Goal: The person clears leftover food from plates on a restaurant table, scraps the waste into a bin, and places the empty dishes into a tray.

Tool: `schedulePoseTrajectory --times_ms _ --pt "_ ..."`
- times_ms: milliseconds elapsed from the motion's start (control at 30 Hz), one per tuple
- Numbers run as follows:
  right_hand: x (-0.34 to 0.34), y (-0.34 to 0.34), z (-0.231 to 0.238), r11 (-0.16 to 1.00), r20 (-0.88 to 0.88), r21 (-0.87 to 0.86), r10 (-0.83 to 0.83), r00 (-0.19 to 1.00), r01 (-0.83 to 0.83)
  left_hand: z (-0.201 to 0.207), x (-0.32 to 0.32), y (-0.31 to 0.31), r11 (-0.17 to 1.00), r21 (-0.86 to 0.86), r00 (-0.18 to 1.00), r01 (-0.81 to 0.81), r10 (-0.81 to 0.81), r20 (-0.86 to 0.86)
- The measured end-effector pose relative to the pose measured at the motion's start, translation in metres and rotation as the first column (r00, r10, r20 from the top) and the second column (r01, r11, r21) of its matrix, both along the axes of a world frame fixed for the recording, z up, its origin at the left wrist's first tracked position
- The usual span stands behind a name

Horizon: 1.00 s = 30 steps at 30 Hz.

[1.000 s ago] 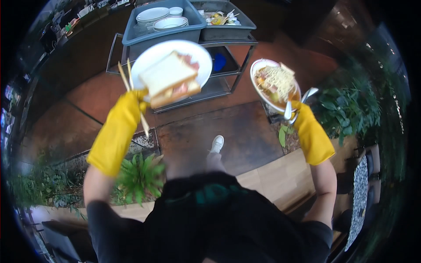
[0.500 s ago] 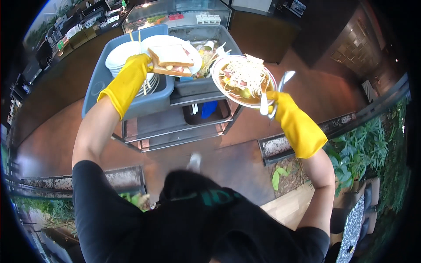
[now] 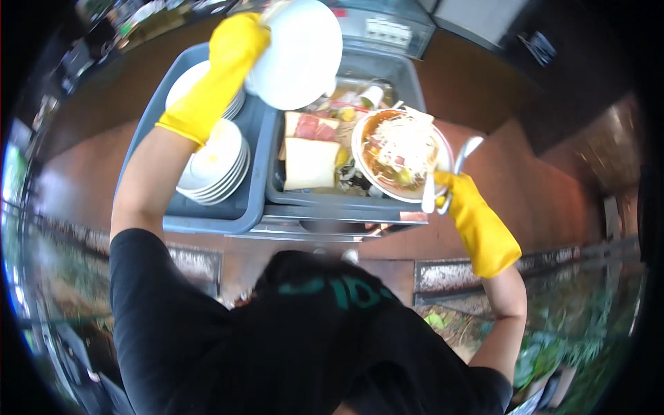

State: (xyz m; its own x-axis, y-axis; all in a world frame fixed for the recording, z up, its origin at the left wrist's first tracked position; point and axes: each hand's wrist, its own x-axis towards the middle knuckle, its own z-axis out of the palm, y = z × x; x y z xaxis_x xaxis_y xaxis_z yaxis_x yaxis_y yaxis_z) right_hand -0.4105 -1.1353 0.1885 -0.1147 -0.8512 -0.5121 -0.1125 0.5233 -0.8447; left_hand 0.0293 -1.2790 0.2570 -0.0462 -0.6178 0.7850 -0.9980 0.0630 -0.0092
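Observation:
My left hand (image 3: 238, 45), in a yellow rubber glove, grips the edge of a white plate (image 3: 299, 59), tipped steeply above the bins. Below it, sandwich pieces (image 3: 311, 162) of white bread and pinkish meat lie in the grey bin (image 3: 278, 181) among food scraps. My right hand (image 3: 460, 197), gloved in yellow too, is closed on the rim of a bowl (image 3: 401, 155) of reddish-brown food topped with pale shreds. A spoon (image 3: 429, 192) and another piece of metal cutlery (image 3: 469, 153) are pinned at that rim. The bowl is over the grey bin's right side.
Left of the scraps, a blue-grey tub (image 3: 249, 221) holds stacked white plates (image 3: 214, 169). Both containers stand on a cart (image 3: 332, 229). Behind it is a glass display case (image 3: 387, 28); a dark counter (image 3: 477, 76) stands at the right. Plants (image 3: 546, 360) grow at the lower right.
The sandwich has slid off the left plate into the grey bin. That plate has gone up and tilted steeply. The bins sit closer to me, and the bowl is lower and over the bin.

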Motion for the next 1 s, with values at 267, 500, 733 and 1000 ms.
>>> schedulePoseTrajectory --times_ms 267,500,733,1000 --pt "-0.035 -0.036 -0.040 1.000 0.148 0.013 -0.006 0.989 0.005 -0.077 0.168 0.022 0.716 0.692 0.548 -0.093 0.617 -0.564" --pt "-0.008 -0.032 0.005 0.991 0.010 0.067 0.119 0.993 -0.119 -0.128 0.241 0.056 0.652 0.758 0.692 0.028 0.534 -0.486" --pt "-0.012 -0.031 0.005 0.985 -0.006 0.130 0.117 0.993 -0.116 -0.055 0.165 0.084 0.873 0.454 0.292 0.177 0.393 -0.872" --pt "0.032 -0.026 0.027 0.992 0.215 0.059 0.100 0.971 -0.115 -0.033 -0.120 0.175 0.463 0.468 0.215 0.753 0.499 -0.839"
